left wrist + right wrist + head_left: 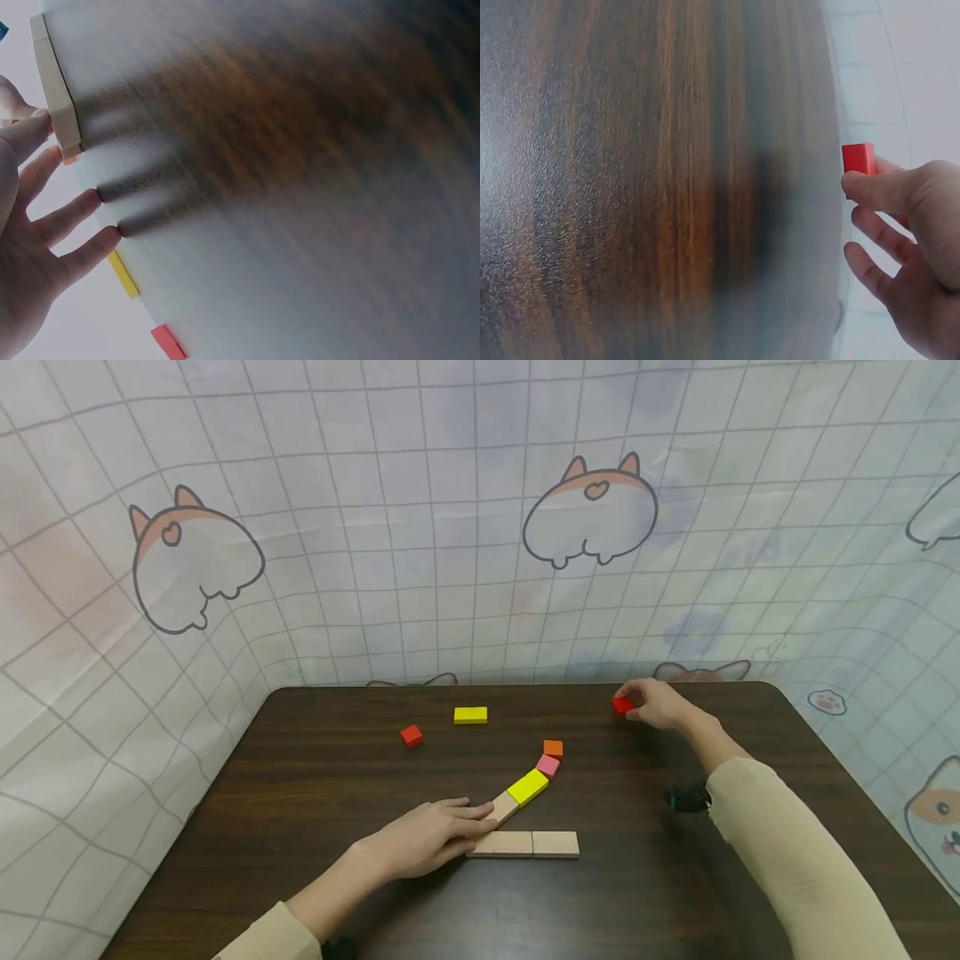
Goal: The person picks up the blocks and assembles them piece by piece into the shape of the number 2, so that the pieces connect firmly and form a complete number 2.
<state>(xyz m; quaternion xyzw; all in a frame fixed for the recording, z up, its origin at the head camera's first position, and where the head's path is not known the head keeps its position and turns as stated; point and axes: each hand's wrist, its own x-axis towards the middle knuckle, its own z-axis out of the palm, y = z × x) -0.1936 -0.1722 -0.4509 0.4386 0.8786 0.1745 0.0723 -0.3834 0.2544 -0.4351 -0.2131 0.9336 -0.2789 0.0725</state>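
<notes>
At the far right of the table my right hand pinches a small red block between thumb and forefinger. The other fingers bend loosely below it in the right wrist view. My left hand rests with extended fingers at the left end of the wooden blocks, its thumb against the straight plain row. Fingertips cover part of a slanted plain block. From that block a curved line runs on through a yellow block, a pink block and an orange block.
Farther back on the dark wood table lie another red block and a yellow block. A patterned cloth hangs behind the table's far edge. A dark band shows beside the right sleeve.
</notes>
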